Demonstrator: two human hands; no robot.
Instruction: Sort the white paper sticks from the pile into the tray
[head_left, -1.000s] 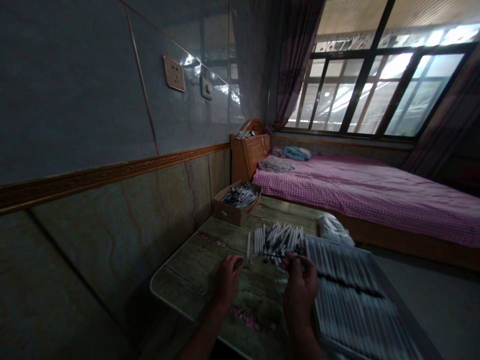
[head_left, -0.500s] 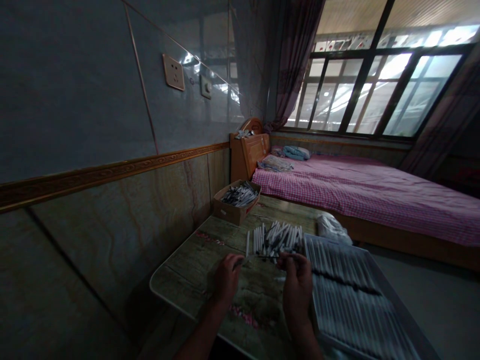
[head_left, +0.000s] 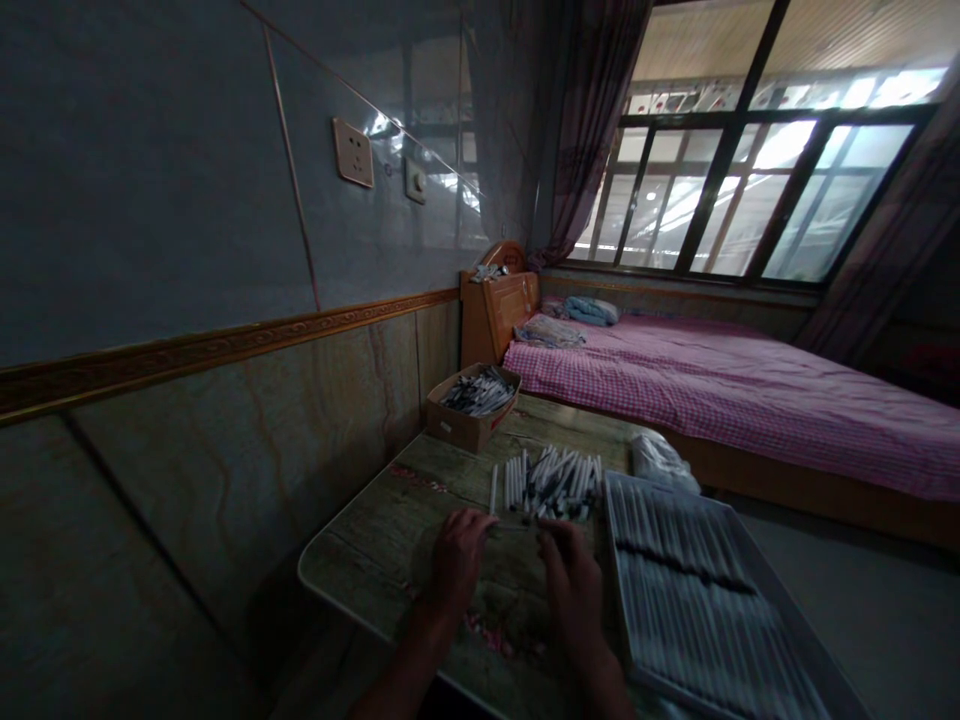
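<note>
Over the near part of the table, my left hand [head_left: 459,548] and my right hand [head_left: 573,575] face each other, fingertips closed on the two ends of a thin pen refill [head_left: 514,527]. It lies level between them, and its ends are hidden by the fingers. Just beyond the hands is a loose heap of white pens [head_left: 559,482] with dark ends. A single white pen [head_left: 493,488] lies apart on the heap's left. To the right of my right hand sits a shallow tray [head_left: 624,610] filled with rows of slim white pens, crossed by a dark band.
At the table's [head_left: 360,555] far left corner stands a cardboard box [head_left: 459,428] full of pens or pen parts. A clear plastic bag [head_left: 661,460] lies behind the tray. A tiled wall borders the left side, and a bed [head_left: 720,380] stands beyond the table.
My right hand has moved left and slightly down, closer to my left hand. The gap between the hands is smaller, and the thin refill stays between them.
</note>
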